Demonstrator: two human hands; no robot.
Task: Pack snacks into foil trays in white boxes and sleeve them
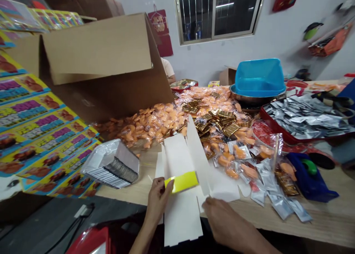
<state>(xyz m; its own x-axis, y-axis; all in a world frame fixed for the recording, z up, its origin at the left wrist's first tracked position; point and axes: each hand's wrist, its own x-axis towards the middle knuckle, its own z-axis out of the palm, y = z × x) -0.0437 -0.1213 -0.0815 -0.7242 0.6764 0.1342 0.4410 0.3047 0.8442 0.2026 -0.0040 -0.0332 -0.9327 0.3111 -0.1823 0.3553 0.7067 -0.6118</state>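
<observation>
A white card box blank point(177, 159) lies unfolded on the wooden table point(318, 213), with tall flaps standing up. My left hand point(158, 200) grips the blank at its middle, fingers over a bright yellow card strip point(181, 181). My right hand point(223, 220) lies to the right, its fingertips at the blank's lower edge, and holds nothing that I can see. Just beyond it are loose wrapped orange fortune cookies point(230, 161) and silver sachets point(280, 206). Gold sachets point(219, 120) lie among the larger cookie pile.
An open cardboard box point(97, 69) and a tall stack of yellow printed cartons point(36, 124) stand at the left. Nearby are a foil tray of stacked packets point(112, 165), a red tray of silver sachets point(305, 117), a blue tub point(257, 78) and a blue tape dispenser point(310, 176). A person point(168, 69) sits behind the box.
</observation>
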